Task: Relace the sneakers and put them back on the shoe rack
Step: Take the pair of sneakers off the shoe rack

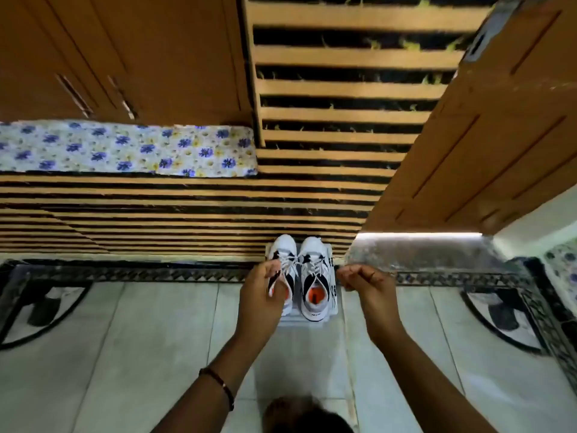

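Pale tiled floor (162,332), slatted wooden wall (343,85), sneakers (301,273) side by side, both hands' fingers (271,270) pinching laces (292,260)

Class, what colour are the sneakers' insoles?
Orange insoles, seen best in the head view.

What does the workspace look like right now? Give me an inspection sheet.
Surface: pale tiled floor with a dark patterned border.
Job's things: two white sneakers side by side, toes away from the person, on a small pale mat; laces loose across the gap between them.
Clutter: nothing seen.
Grippers: left hand over the left sneaker, pinching a lace; right hand closed beside the right sneaker, what it holds cannot be told.
Cables: nothing seen.
Surroundings: slatted wooden panels ahead, floral cushion on the left, wooden door on the right. No shoe rack recognisable.
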{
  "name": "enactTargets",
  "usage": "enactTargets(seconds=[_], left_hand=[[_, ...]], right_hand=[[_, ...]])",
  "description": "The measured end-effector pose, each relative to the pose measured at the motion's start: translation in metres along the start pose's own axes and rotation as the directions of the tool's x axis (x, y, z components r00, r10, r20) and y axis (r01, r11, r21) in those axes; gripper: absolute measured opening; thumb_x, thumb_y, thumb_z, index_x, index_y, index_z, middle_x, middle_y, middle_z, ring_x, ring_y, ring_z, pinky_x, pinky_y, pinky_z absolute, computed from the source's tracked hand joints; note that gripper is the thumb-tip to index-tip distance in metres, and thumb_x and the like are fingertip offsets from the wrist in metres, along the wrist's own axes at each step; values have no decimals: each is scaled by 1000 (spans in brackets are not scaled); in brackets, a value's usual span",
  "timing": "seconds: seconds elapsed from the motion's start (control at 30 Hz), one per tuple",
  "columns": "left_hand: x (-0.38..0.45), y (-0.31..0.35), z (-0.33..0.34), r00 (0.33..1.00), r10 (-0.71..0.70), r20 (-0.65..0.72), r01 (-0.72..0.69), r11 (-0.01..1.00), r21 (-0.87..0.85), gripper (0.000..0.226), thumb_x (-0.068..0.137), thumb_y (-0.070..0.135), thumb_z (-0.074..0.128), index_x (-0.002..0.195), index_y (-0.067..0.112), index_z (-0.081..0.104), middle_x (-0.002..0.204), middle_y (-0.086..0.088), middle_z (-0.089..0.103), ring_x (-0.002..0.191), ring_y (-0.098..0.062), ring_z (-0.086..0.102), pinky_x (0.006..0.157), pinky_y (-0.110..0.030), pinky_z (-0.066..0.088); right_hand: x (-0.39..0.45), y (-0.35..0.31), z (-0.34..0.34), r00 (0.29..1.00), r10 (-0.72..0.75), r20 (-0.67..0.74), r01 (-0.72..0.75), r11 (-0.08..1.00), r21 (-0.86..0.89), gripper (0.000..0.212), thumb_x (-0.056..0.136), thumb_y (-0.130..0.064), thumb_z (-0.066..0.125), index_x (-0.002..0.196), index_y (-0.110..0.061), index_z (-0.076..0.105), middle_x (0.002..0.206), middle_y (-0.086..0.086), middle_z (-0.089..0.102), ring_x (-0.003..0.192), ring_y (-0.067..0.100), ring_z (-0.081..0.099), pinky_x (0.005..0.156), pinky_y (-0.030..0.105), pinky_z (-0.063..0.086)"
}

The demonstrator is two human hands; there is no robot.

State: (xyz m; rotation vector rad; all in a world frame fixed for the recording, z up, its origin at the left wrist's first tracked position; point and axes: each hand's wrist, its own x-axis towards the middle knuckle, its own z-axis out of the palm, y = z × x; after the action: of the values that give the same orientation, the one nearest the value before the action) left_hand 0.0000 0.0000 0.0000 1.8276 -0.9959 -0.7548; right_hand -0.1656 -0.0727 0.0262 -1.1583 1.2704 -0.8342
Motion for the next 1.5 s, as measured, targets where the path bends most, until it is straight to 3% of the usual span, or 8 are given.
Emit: enactTargets(seconds=[0.43,0.53,0.67,0.8,0.93,1.1,1.33,1.5], left_hand=[[67,-212,111,911,-412,-36,413,910,44,34,82,8,61,114,7,52,119,-12,58,109,-25,55,95,-46,48],[81,-240,130,804,-591,-60,592,806,-3,47,81,12,63,123,5,44,128,-19,52,116,-33,52,100,-48,44],[105,-268,145,530,-848,-25,816,518,-255,63,80,24,64,133,15,32,136,-27,46,124,-40,46,105,-49,38],[117,-286,155,486,-873,32,841,457,-290,67,81,24,61,138,26,25,140,-17,42,123,-40,46,104,-53,39],[124,-293,166,357,-925,131,876,282,-392,55,86,24,53,136,22,30,119,-12,46,94,-34,54,73,-41,50],[124,-303,177,453,-891,38,823,401,-402,40,83,12,55,122,10,48,118,-22,55,81,-32,57,64,-36,53],[86,-289,170,477,-867,147,758,321,-567,33,85,-3,44,115,9,52,110,-15,54,81,-27,55,56,-30,54],[15,-280,155,503,-854,134,706,317,-633,36,86,-2,44,119,8,52,112,-15,55,95,-32,55,67,-36,51]], right_hand=[[118,238,14,811,570,-131,-575,818,-6,18,74,-15,65,92,-15,63,96,13,64,87,28,58,74,35,47],[137,273,23,692,715,-104,-707,700,101,31,86,-8,60,114,-12,50,105,17,58,91,26,53,85,40,44],[162,296,35,607,794,-32,-787,606,116,60,87,-17,61,139,-18,31,135,16,46,116,33,50,94,47,45],[183,313,42,573,819,-14,-812,570,122,66,89,-21,59,143,-23,22,142,17,39,117,43,50,95,53,47],[190,326,45,518,854,39,-850,509,135,58,85,-15,59,137,-14,34,115,15,52,89,40,61,75,45,56],[191,334,48,608,791,60,-792,600,116,41,83,2,54,121,-12,48,97,6,54,94,33,58,88,49,53],[149,329,40,718,696,-12,-694,717,69,46,77,4,52,120,-13,52,116,12,57,105,37,58,83,51,56],[74,322,29,815,580,-18,-580,814,-13,40,75,0,59,109,-21,59,101,5,66,94,28,64,80,51,57]])
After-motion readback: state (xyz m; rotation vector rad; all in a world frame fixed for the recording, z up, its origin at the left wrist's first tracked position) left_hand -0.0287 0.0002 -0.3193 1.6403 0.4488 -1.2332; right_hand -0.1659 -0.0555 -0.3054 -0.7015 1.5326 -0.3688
